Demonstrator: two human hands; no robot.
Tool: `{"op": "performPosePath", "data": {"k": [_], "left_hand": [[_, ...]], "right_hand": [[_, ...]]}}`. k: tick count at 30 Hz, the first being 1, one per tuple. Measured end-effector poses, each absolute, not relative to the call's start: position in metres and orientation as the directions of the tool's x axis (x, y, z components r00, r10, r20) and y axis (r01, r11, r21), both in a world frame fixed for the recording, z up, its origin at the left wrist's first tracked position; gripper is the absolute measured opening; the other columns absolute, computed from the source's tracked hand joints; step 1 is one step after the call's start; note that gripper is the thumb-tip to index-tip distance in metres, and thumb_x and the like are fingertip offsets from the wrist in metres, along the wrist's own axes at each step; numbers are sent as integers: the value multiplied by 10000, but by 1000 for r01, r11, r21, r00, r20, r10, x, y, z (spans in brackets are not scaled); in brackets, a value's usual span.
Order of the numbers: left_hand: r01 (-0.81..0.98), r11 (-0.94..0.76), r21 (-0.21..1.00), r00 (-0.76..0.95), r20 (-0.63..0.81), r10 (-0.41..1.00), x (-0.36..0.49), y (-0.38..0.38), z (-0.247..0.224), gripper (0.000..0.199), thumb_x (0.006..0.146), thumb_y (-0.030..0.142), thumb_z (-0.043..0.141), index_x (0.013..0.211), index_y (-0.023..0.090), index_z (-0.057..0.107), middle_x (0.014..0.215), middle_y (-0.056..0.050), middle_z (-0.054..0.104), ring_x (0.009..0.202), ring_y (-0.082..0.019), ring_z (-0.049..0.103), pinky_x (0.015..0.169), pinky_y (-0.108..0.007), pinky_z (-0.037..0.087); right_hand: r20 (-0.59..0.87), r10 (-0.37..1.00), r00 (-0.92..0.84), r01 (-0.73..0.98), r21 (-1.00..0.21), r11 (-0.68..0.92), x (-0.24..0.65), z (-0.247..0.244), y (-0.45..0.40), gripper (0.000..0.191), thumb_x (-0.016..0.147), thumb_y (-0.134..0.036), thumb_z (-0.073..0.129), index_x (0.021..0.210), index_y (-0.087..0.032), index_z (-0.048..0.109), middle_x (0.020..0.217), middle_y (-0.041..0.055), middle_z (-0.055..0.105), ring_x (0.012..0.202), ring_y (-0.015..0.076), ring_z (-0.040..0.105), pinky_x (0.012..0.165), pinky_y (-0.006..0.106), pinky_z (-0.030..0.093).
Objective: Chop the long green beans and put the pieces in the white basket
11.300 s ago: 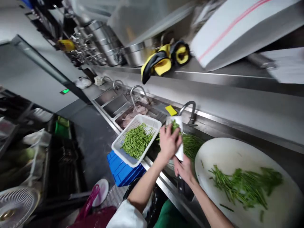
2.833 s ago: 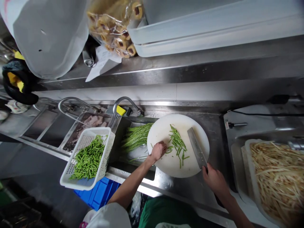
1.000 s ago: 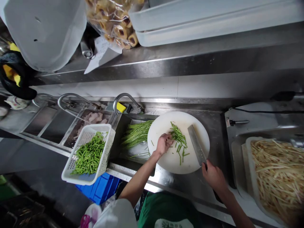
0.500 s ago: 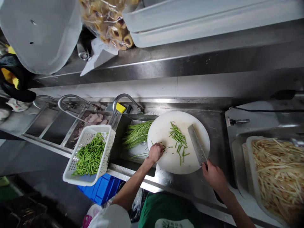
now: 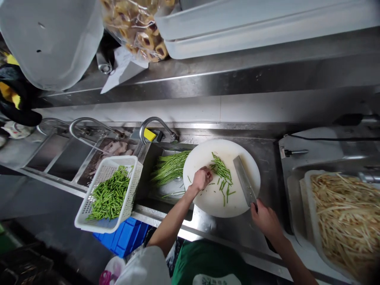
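Note:
A round white cutting board [image 5: 208, 202] lies partly over the sink. On it is a loose pile of cut green vegetable stems [image 5: 222, 169], with a few scattered pieces in front. My left hand [image 5: 202, 178] is over the board at the pile's left edge, fingers curled; whatever they may hold is hidden. My right hand [image 5: 265, 219] grips the handle of a cleaver [image 5: 244, 180], whose blade rests flat on the board's right side. Long uncut stems [image 5: 170, 168] lie in the sink left of the board.
A white basket [image 5: 80, 215] of cut stems sits on the sink edge, above a blue crate [image 5: 123, 237]. A curved faucet [image 5: 144, 128] stands behind. To the right is a tub [image 5: 313, 213] of pale shreds. A steel shelf [image 5: 237, 75] spans overhead.
My left hand has moved right and slightly up, from the board's left edge to beside the cut pile. The cleaver stays in my right hand, nearly unmoved. The view shifted slightly.

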State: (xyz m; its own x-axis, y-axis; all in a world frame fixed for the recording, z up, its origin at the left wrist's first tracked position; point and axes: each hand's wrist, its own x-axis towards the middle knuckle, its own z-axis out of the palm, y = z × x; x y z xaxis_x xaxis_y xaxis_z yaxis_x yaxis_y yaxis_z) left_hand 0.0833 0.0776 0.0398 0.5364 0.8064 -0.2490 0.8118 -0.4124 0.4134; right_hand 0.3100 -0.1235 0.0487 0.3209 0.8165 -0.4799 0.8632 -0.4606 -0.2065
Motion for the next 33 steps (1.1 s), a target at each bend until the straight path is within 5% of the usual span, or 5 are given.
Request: {"op": "performPosePath", "data": {"k": [12, 23, 26, 29, 33], "left_hand": [[745, -525, 412, 660, -342, 669, 86, 44, 24, 133, 862, 210, 602, 916, 182, 721, 1002, -86, 665, 959, -219, 630, 831, -289, 496], [851, -339, 401, 483, -346, 804, 80, 58, 11, 82, 792, 124, 630, 770, 157, 701, 882, -92, 687, 926, -225, 618, 800, -295, 499], [800, -286, 528, 487, -293, 823, 86, 72, 14, 103, 813, 177, 637, 877, 157, 715, 885, -60, 703, 817, -171, 627, 735, -250, 490], [763, -98, 639, 296, -210, 932, 70, 89, 22, 164, 864, 258, 612, 960, 156, 697, 833, -44, 705, 695, -139, 620, 667, -232, 460], [908, 61, 414, 64, -281, 958, 23, 92, 23, 107, 841, 270, 652, 885, 173, 660, 724, -55, 686, 702, -191, 647, 695, -274, 443]], "right_hand": [[-498, 806, 321, 865, -192, -463, 309, 42, -125, 337, 996, -315, 327, 1038, -169, 627, 768, 101, 726, 721, 259, 696, 612, 309, 357], [-494, 810, 317, 856, -219, -468, 309, 45, -124, 298, 994, -298, 337, 976, -178, 609, 743, 92, 723, 705, 244, 697, 599, 294, 331], [-495, 810, 314, 857, -220, -467, 310, 44, -124, 307, 996, -303, 334, 987, -172, 612, 745, 95, 720, 709, 243, 696, 599, 294, 337], [-495, 809, 316, 855, -221, -469, 310, 41, -125, 322, 993, -303, 327, 995, -167, 619, 746, 101, 721, 708, 246, 694, 603, 298, 340], [-491, 813, 314, 856, -223, -466, 309, 40, -126, 341, 992, -311, 316, 992, -173, 628, 733, 101, 718, 712, 254, 695, 597, 302, 335]]}}
